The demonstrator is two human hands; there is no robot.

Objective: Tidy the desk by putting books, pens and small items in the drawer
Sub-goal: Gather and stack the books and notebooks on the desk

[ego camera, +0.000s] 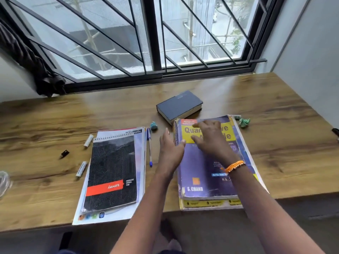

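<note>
- A wood-grain tabletop (275, 110) runs wall to wall under a window with black diagonal bars (110, 43); grey walls close it in on both sides, and a dark bundled cloth (36, 70) hangs at the window's left end.
- Right of centre lies a purple and yellow textbook (201, 180) on top of another book with a yellow edge (207, 203), both overhanging the near edge of the tabletop.
- The left hand (170, 149) stands edge-on against the textbook's spine side, fingers straight and together, thumb touching the cover.
- The right hand (211, 138) lies on the yellow title panel with its fingers spread and slightly bent; an orange bracelet (234, 165) circles the wrist. Motion blur hides whether the fingertips hook the far edge.
- A dark hardback (178, 106) sits just behind the textbook, apart from it.
- To the left, a black spiral pad (111, 173) rests on a larger white notebook (110, 215); a blue pen (149, 145) lies just beside their right edge.
- Two white cylinders (81, 168), perhaps markers or batteries, and a small black clip (64, 153) lie left of the pad.
- Crumpled green-blue scraps sit near the pen's top (153, 125) and by the textbook's far right corner (244, 122).
- Cut off: something clear at the left edge (4, 182) and a dark object at the right edge (335, 132), neither identifiable.
</note>
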